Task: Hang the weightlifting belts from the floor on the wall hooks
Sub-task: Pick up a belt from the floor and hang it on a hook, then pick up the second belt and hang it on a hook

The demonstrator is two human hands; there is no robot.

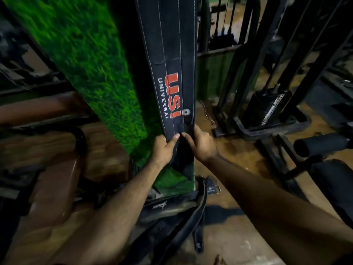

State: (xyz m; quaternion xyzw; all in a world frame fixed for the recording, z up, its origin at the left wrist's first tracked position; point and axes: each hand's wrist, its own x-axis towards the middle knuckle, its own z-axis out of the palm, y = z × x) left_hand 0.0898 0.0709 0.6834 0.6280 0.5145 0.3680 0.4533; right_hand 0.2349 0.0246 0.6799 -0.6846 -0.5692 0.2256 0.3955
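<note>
A long black weightlifting belt (168, 54) with red "USI" and white "UNIVERSAL" lettering hangs straight down against a pillar covered in green artificial grass (91, 60). Its upper end runs out of the top of the view, so no hook shows. My left hand (164, 148) grips the belt's lower left edge, thumb across the front. My right hand (198, 142) pinches the belt's lower right edge just beside it. More black belts (183, 217) lie in a pile on the floor at the pillar's foot, one with a metal buckle (214, 186).
A brown padded bench (51, 188) stands to the left. Black cable-machine frames and a weight stack (267, 108) fill the right, with a padded roller (321, 144) sticking out at mid-right. The floor (238, 150) is brownish and worn.
</note>
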